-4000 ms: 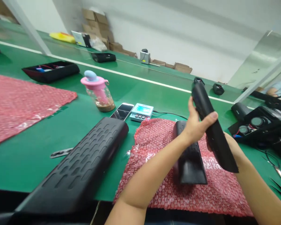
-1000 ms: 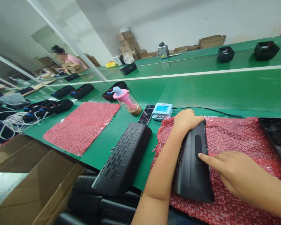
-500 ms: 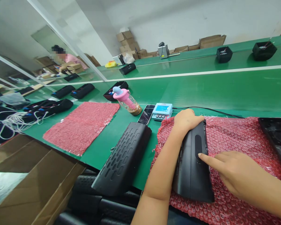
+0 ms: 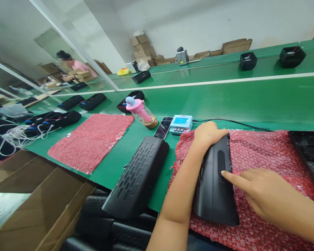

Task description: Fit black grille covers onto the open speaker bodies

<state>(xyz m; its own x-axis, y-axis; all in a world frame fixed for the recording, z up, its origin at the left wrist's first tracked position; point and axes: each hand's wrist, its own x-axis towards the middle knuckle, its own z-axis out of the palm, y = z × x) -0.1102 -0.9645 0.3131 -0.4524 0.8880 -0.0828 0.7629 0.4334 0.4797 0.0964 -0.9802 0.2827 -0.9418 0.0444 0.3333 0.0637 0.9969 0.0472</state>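
A black plastic speaker housing [image 4: 214, 195] lies lengthwise on red bubble wrap [image 4: 253, 153]. My left hand [image 4: 208, 134] is closed over its far end, with the fingertips hidden behind it. My right hand [image 4: 259, 190] holds nothing. Its index finger is stretched out and touches the lower end of the dark oval strip [image 4: 221, 162] on the housing, while the other fingers bend loosely. Left of my left forearm, a second black housing with a slotted grille [image 4: 136, 174] rests at the bench edge. A black open shell part [image 4: 307, 146] lies on the right side of the wrap.
Beyond the housings are a light-blue tester with a screen [image 4: 181, 122], a phone [image 4: 163, 128] and a pink-lidded bottle [image 4: 143, 113]. Another bubble-wrap sheet [image 4: 91, 139] lies left. Black shells [image 4: 248, 61] stand on the far green surface. A cardboard box [image 4: 42, 202] is lower left; a person works far left.
Both hands and the housing keep their places. The black shells on the far surface have shifted slightly left, and the black box behind the bottle slightly right.
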